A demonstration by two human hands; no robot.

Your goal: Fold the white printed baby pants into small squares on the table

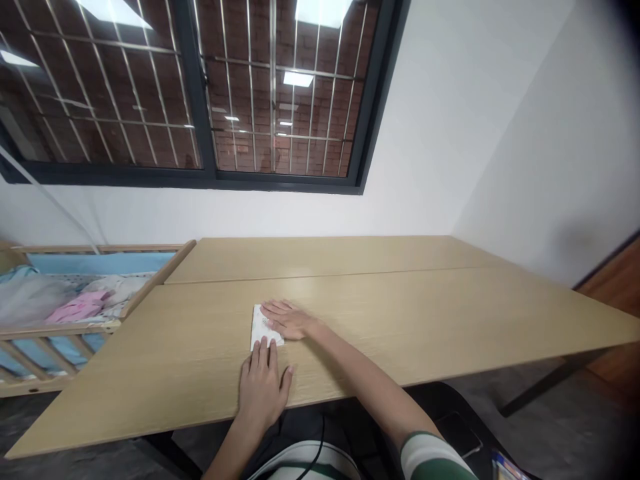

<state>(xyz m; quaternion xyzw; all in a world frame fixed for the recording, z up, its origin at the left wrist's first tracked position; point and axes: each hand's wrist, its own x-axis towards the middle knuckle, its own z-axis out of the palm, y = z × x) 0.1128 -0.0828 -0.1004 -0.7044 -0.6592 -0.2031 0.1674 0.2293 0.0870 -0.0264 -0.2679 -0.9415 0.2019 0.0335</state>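
Note:
A small folded white cloth (260, 327) lies on the light wooden table (400, 313) close to the near edge. My right hand (286, 319) rests flat on the cloth's right part, fingers stretched out and pointing left. My left hand (263, 387) lies flat on the table just below the cloth, its fingertips touching the cloth's near edge. Both hands are open and hold nothing.
A wooden baby cot (60, 300) with blue lining and pink and white clothes stands against the table's left side. A barred window (200, 93) is in the white wall behind. A second table (320, 257) adjoins at the back. A phone (457, 430) lies below at the right.

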